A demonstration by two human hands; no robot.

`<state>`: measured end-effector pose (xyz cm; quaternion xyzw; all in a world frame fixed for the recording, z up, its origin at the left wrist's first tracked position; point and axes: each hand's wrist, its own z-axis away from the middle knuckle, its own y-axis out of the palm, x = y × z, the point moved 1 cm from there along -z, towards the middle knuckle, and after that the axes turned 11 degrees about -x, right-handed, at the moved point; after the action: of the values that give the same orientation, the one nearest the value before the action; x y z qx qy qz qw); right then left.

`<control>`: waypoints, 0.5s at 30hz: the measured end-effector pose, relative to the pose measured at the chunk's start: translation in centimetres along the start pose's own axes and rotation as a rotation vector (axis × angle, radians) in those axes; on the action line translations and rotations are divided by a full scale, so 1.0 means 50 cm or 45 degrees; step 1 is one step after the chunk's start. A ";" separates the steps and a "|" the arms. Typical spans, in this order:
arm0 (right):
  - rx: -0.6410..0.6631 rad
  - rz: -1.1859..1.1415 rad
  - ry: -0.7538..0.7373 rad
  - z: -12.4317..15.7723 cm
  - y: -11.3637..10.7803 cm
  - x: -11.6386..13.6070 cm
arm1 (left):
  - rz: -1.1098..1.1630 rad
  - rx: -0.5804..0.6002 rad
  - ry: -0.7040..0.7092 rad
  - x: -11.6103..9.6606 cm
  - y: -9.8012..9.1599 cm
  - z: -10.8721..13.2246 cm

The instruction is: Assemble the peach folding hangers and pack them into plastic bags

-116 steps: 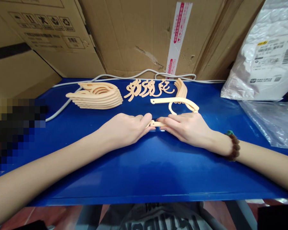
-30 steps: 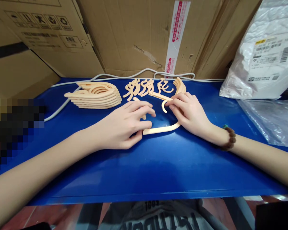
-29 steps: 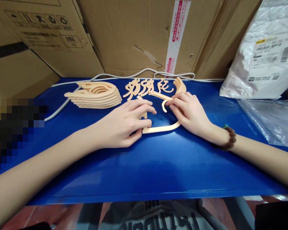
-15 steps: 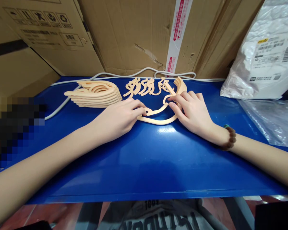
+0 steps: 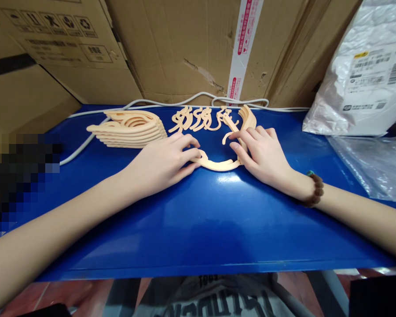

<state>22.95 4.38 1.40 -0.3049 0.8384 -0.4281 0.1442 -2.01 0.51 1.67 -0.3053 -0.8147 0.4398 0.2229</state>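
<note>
My left hand (image 5: 170, 158) is closed, thumb and forefinger pinched on the left end of a pale curved strip (image 5: 218, 165). This strip lies low on the blue table, up against another curved piece, so their edges are hard to tell apart. My right hand (image 5: 264, 152) is closed with thumb and forefinger near a small pale hooked piece (image 5: 226, 137), which sticks out from under its fingertips. Behind that hand stand several nested curved pieces (image 5: 247, 116), partly covered by it. To the left rests a neat stack of pale flat curved pieces (image 5: 128, 134).
Small S-shaped pieces (image 5: 203, 119) lie in a row at the back of the blue table (image 5: 198, 220). A white cable (image 5: 185, 103) runs along the cardboard boxes (image 5: 178, 53). At the right stands a white plastic parcel (image 5: 359, 79), with clear plastic film (image 5: 372, 163) before it.
The curved strip's right end has dropped toward me, away from the hooked piece, and now lies along the lower curved piece. Both hands have hardly moved.
</note>
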 end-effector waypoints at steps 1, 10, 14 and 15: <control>0.005 -0.013 -0.010 0.001 -0.001 0.001 | -0.010 -0.013 0.008 0.000 0.001 0.000; -0.030 -0.180 -0.172 0.004 -0.008 0.006 | 0.022 -0.015 -0.010 -0.003 0.003 0.000; -0.038 -0.311 -0.317 0.004 -0.012 0.008 | -0.054 -0.051 -0.101 -0.008 0.001 -0.001; -0.050 -0.343 -0.359 0.004 -0.013 0.008 | -0.084 -0.047 -0.144 -0.008 0.001 -0.002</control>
<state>22.98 3.71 1.81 -0.4741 0.7697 -0.3801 0.1957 -1.65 0.29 1.66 -0.2571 -0.8435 0.4337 0.1854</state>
